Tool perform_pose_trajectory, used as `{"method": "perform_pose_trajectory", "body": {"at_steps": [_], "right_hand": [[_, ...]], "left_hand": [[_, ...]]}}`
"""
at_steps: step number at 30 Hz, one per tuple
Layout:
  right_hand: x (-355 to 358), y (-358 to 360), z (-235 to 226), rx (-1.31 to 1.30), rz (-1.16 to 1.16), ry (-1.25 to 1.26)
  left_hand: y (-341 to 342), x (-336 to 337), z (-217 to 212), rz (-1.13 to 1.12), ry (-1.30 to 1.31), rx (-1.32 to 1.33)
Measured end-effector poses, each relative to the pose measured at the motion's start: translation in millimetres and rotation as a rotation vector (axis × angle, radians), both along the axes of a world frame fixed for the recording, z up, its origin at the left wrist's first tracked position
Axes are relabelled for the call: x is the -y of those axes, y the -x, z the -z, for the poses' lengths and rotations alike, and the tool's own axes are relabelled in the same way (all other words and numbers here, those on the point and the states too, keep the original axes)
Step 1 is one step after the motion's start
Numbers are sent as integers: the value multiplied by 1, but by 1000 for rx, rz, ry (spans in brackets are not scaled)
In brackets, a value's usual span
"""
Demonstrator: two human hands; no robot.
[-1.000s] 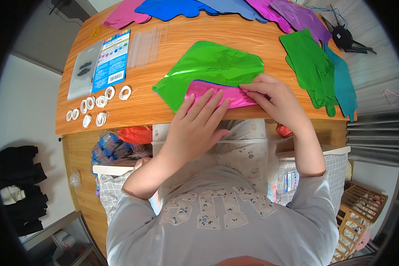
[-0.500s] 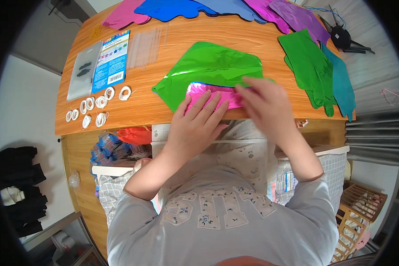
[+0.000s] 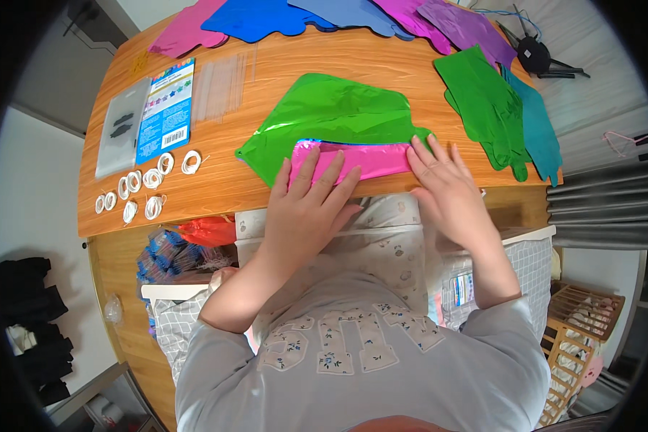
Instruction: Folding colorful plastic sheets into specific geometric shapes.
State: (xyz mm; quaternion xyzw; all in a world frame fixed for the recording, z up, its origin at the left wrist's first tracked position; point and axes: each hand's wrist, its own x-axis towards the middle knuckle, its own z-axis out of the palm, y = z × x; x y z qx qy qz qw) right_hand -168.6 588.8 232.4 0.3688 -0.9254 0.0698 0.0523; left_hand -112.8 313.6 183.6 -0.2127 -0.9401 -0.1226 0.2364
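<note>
Near frame centre, left hand (image 3: 304, 209) spread on pink foil strip (image 3: 378, 160), right hand (image 3: 446, 183) spread at its right end, green foil sheet (image 3: 338, 109) alongside.

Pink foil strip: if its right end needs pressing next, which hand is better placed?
The right hand, probably: it lies at that end of the pink foil strip. The left hand is spread over the strip's left part, farther from that end.
</note>
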Motion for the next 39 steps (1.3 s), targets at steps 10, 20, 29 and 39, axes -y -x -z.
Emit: {"method": "perform_pose_trajectory", "body": {"at_steps": [10, 20, 29, 39], "right_hand": [[96, 154, 2, 132, -160, 448], [160, 165, -46, 673, 143, 12], [157, 189, -58, 886, -39, 88], [139, 143, -41, -51, -314, 181]], "left_hand": [[1, -1, 3, 18, -61, -52], [-1, 0, 9, 27, -130, -66], [1, 0, 8, 31, -139, -70], [-5, 5, 6, 58, -124, -65]]}}
